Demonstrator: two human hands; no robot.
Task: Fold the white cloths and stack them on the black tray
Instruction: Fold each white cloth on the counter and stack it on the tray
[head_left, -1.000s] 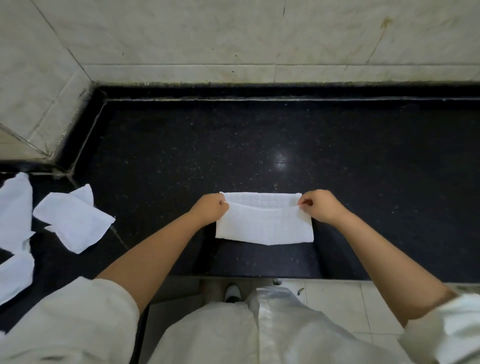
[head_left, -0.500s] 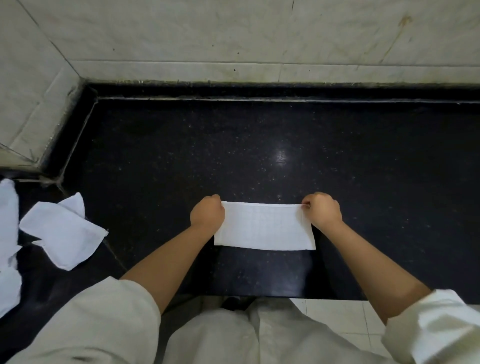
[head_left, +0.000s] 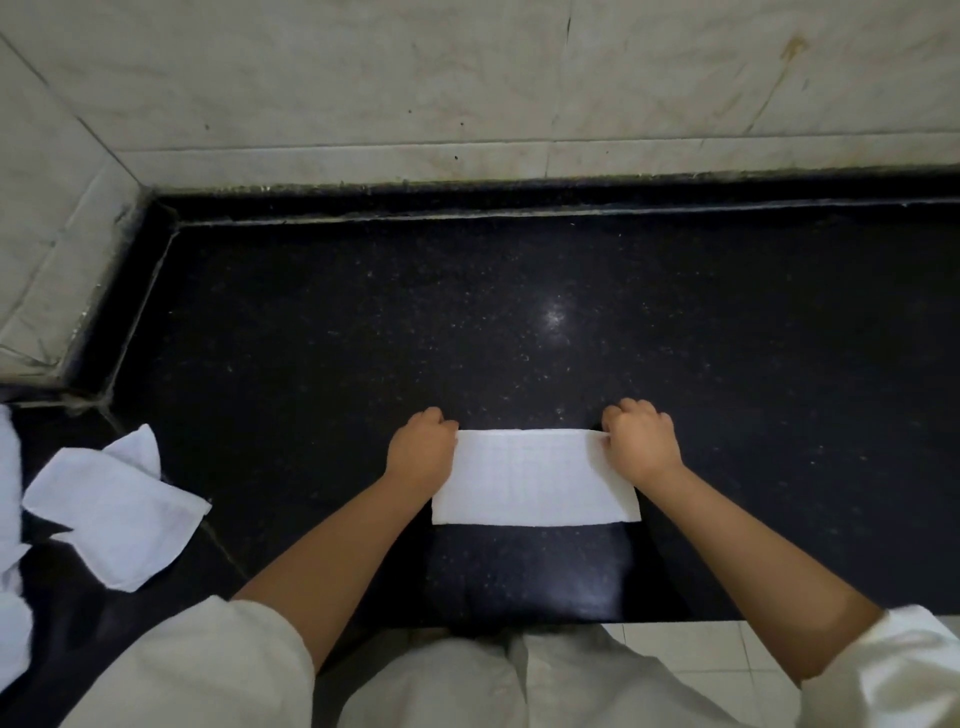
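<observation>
Two hands, left hand (head_left: 422, 451) and right hand (head_left: 642, 446), pinch the far corners of a folded white cloth (head_left: 535, 478) lying flat near the black counter's (head_left: 519, 312) front edge; soft, light, limp, it looks best taken by its corners.

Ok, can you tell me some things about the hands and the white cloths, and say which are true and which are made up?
1. The left hand and right hand hold the two ends of a folded white rectangular cloth. True.
2. That cloth lies on a wooden table. False: it lies on a black speckled stone counter.
3. Loose crumpled white cloths lie at the left. True.
4. A black tray sits beside the hands. False: no tray is in view.
</observation>
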